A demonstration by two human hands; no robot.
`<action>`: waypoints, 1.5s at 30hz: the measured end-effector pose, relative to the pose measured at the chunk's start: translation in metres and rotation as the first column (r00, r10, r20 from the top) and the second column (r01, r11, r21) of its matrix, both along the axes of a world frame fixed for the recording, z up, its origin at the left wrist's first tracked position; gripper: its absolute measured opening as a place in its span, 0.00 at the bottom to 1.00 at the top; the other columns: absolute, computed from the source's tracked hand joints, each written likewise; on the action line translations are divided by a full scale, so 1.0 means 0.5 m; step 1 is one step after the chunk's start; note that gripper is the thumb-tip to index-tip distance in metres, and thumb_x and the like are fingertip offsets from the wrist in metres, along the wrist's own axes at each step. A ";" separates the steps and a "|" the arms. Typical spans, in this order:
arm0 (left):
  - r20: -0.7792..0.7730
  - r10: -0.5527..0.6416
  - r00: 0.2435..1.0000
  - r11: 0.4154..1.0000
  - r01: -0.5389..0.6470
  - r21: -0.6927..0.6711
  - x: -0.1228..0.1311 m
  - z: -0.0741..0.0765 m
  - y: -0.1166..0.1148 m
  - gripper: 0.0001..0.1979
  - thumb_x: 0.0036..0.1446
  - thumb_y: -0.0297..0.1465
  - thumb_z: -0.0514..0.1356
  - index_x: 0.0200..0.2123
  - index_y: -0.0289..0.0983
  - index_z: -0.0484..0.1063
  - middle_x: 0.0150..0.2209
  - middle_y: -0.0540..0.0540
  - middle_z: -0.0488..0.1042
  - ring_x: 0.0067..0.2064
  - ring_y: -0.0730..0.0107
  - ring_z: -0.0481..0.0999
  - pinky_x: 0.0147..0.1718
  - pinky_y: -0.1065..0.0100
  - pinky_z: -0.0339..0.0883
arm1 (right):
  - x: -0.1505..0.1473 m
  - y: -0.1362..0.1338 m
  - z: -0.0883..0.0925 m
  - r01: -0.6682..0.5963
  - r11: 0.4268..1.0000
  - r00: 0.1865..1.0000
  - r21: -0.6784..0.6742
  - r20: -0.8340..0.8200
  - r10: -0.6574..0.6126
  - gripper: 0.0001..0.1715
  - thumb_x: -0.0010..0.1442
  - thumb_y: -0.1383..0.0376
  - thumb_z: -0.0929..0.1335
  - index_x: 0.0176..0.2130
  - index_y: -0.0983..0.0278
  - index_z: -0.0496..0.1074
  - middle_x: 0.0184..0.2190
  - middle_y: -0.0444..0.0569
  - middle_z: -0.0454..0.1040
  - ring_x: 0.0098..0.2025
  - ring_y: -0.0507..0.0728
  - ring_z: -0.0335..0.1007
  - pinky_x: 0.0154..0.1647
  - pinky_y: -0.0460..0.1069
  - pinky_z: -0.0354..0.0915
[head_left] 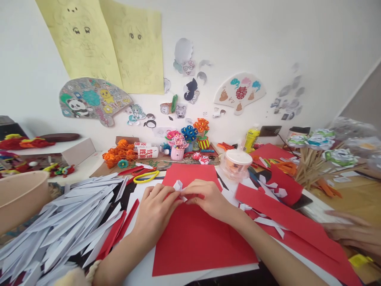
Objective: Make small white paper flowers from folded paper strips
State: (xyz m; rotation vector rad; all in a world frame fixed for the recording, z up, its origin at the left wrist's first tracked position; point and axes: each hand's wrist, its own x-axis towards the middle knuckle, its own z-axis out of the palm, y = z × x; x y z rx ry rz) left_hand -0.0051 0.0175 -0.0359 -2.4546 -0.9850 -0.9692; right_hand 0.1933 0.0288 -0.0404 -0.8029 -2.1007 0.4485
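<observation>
A small folded piece of white paper (178, 185) is pinched between my two hands, above a large red sheet (190, 238). My left hand (159, 202) closes its thumb and fingers on the paper's left side. From the other side my right hand (206, 196) pinches it, fingertips almost meeting the left ones. Part of the paper is hidden behind my fingers. The red sheet lies over white sheets (226, 273). Left of my left forearm are folded red strips (114, 234) and a big heap of folded white paper strips (65, 214).
Yellow-handled scissors (145, 176) lie beyond my left hand. A lidded plastic tub (237, 161) stands behind my right hand. More red paper (285, 218) with folded white pieces lies to the right. Another person's hand (354, 230) rests at the right edge. A beige bin (24, 194) stands left.
</observation>
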 end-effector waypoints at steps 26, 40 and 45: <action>-0.271 0.139 0.953 0.908 -0.013 0.419 0.000 0.005 -0.012 0.08 0.58 0.21 0.55 0.38 0.34 0.72 0.32 0.44 0.75 0.35 0.64 0.71 0.38 0.62 0.59 | -0.005 -0.007 0.006 -0.008 0.999 1.000 0.043 -0.016 0.009 0.13 0.60 0.71 0.66 0.44 0.61 0.76 0.38 0.50 0.78 0.40 0.55 0.73 0.41 0.49 0.69; -0.207 0.105 0.973 0.937 -0.027 0.349 0.011 0.002 -0.012 0.08 0.60 0.23 0.53 0.30 0.35 0.70 0.28 0.47 0.72 0.32 0.68 0.69 0.34 0.64 0.57 | 0.003 0.000 0.002 -0.021 0.995 0.998 0.097 0.055 0.015 0.10 0.59 0.66 0.69 0.43 0.63 0.75 0.41 0.50 0.77 0.42 0.56 0.72 0.44 0.50 0.68; -0.237 0.076 0.968 0.953 -0.001 0.302 0.011 -0.003 -0.012 0.09 0.60 0.22 0.52 0.30 0.35 0.69 0.27 0.48 0.70 0.31 0.69 0.67 0.34 0.64 0.56 | 0.006 0.011 -0.009 -0.046 0.990 0.998 0.136 0.058 0.038 0.09 0.61 0.68 0.68 0.42 0.61 0.76 0.38 0.48 0.79 0.40 0.55 0.72 0.41 0.50 0.68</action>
